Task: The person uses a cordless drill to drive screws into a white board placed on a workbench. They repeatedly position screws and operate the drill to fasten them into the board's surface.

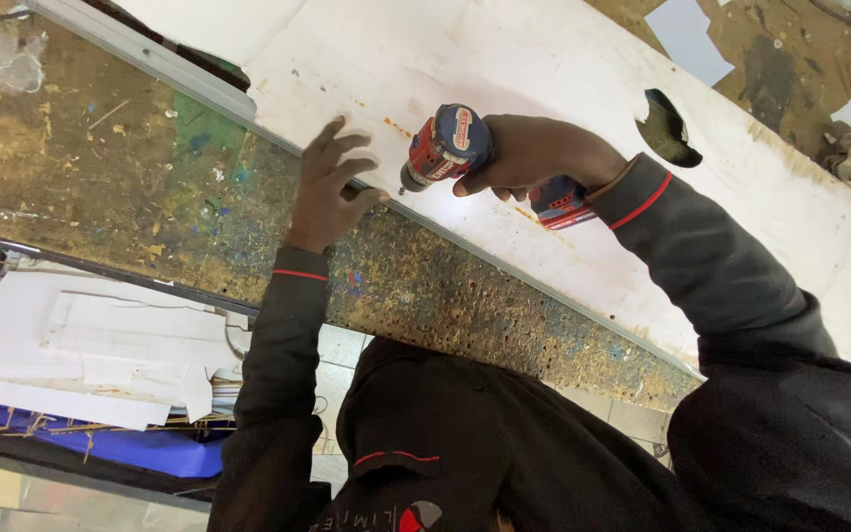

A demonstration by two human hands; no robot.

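Scarred, paint-flecked workbench (130, 187) under a white panel (563, 118). Right hand (529, 153) wrapped tight around red-blue cordless drill (445, 148); left hand (330, 187) fingers spread flat, pressing the aluminium edge strip (504, 268).

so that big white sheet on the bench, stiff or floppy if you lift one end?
Probably stiff: the white sheet lies dead flat, with a metal strip along its edge. Likely awkward for one person, since it runs past the frame. The left hand presses it while the right hand drives the cordless drill, so it may slide.
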